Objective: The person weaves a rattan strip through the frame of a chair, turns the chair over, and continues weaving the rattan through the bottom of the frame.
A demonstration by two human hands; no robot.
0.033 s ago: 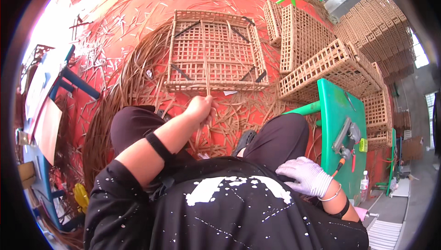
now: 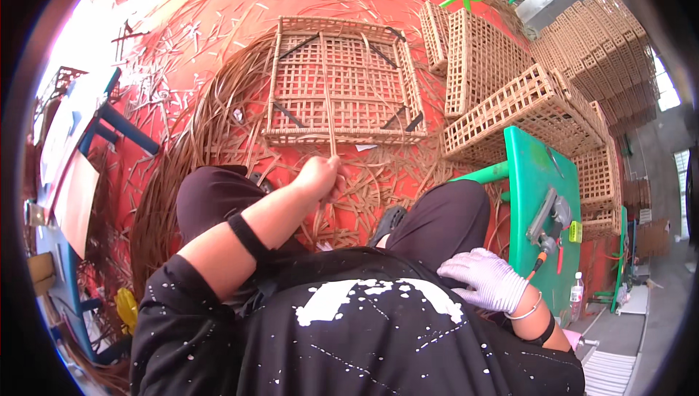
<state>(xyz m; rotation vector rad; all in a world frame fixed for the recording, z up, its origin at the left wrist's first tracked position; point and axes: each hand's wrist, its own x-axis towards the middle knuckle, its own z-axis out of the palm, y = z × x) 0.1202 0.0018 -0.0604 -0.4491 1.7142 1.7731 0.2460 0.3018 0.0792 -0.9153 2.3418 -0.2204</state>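
A shallow rectangular basket (image 2: pixel 349 136) of open wicker weave lies on the floor in front of me, with black braces across its corners. Long thin rattan strips (image 2: pixel 327 90) run from its far side over the near rim. My bare left hand (image 2: pixel 319 176) is closed around their near ends, just outside the basket. The fingers curl toward the right, and part of the grip is hidden. My right hand (image 2: pixel 486 279), in a whitish glove, rests on my lap with fingers lying loosely flat and nothing visible in it.
Woven baskets (image 2: pixel 520 112) stand at the right, with tall stacks (image 2: pixel 593 43) behind. A green stool (image 2: pixel 535 199) carries a metal tool (image 2: pixel 546 218) beside my right knee. Loose rattan (image 2: pixel 211 112) curves along the left; offcuts litter the red floor. A bottle (image 2: pixel 577 295) stands at right.
My left hand and the strip ends in it have come very slightly nearer to me. The right hand stays where it was.
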